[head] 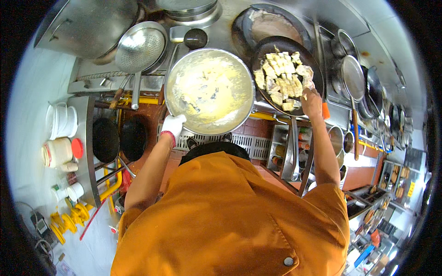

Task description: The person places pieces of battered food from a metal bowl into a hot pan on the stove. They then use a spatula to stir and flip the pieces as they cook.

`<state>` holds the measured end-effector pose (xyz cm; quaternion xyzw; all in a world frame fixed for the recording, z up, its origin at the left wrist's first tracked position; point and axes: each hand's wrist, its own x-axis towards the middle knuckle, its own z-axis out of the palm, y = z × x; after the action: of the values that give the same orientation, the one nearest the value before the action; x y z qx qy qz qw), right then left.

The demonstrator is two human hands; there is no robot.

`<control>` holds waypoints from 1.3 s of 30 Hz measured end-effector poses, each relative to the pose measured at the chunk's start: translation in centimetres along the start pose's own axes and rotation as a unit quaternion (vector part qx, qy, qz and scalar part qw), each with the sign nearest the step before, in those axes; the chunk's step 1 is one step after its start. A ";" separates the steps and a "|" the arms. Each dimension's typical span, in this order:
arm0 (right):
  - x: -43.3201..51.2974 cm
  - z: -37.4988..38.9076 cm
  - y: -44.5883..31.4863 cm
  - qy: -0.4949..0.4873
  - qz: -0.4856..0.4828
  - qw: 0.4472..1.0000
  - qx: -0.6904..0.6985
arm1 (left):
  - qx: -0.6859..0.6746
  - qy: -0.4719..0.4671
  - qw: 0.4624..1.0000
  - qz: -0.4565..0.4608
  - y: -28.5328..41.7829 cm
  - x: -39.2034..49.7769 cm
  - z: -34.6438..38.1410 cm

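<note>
My left hand (173,127), in a white glove with a red cuff, grips the near left rim of a wide metal bowl (168,81). Pale yellow batter or flour paste (210,86) coats the inside of the bowl. To its right, a dark frying pan (264,48) holds many coated, pale food pieces (281,74) spread over its bottom. My bare right hand (311,103) reaches over the pan's right side, fingers bent down among the pieces there. A yellowish bit shows at the fingertips; whether they pinch it is unclear.
A perforated strainer (141,46) and a ladle (195,38) lie left of and behind the bowl. Behind the pan sits another dark wok (241,29). A mesh skimmer (353,77) and several pans stand at the right. White tubs (61,120) line the left shelf.
</note>
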<state>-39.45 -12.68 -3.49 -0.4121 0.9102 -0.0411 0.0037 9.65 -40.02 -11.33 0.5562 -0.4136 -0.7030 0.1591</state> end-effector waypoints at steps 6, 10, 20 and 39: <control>0.2 4.7 -18.0 -0.062 -0.165 0.966 0.191 | -0.004 0.007 1.000 0.011 0.0 -0.3 0.0; 3.9 9.1 -28.7 -0.176 -0.056 0.975 0.126 | 0.044 0.010 0.999 -0.022 0.1 0.0 -0.2; 4.0 12.8 -31.5 -0.174 -0.003 0.973 0.153 | 0.040 0.005 0.999 0.010 -0.1 0.1 0.1; 15.0 5.6 4.6 -0.098 0.085 0.990 -0.049 | -0.019 -0.032 0.999 -0.039 3.2 -2.6 1.1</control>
<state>-52.54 -21.32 -8.99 -0.3354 0.9379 0.0442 0.0766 8.69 -39.75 -7.20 0.5464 -0.3831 -0.7335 0.1289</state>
